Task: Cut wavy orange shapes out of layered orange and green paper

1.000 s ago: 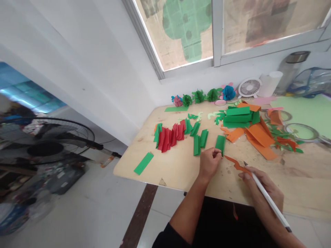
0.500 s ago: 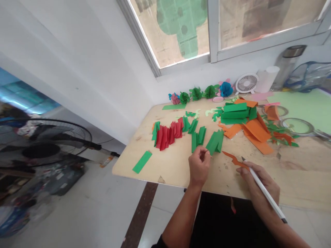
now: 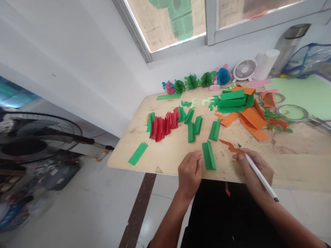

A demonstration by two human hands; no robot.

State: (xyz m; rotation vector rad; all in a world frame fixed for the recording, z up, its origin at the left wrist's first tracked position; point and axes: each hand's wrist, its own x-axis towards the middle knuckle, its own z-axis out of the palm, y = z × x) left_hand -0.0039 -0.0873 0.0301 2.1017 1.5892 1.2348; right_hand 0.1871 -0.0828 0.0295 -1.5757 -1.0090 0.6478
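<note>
My right hand (image 3: 257,168) is closed on a white pen (image 3: 260,175) and on an orange paper cutout (image 3: 231,147), whose wavy end sticks out to the left. Close to the table's front edge, my left hand (image 3: 190,169) has its fingers curled together; whether it grips anything is hidden. Just right of it lies a folded green strip (image 3: 209,155). Another folded green strip (image 3: 214,130) is a little farther back. Folded red papers (image 3: 164,126) stand in a row to the left, with green ones at both ends.
Green and orange papers (image 3: 231,101) are piled at the back right, near tape rolls (image 3: 292,112) and a small white fan (image 3: 245,70). Paper flowers (image 3: 191,81) line the wall. A flat green strip (image 3: 138,153) lies front left. A large floor fan (image 3: 23,146) stands left.
One folded green strip now lies apart, nearer the front edge, beside my left hand. My left hand has moved left and toward me. The camera view has shifted slightly.
</note>
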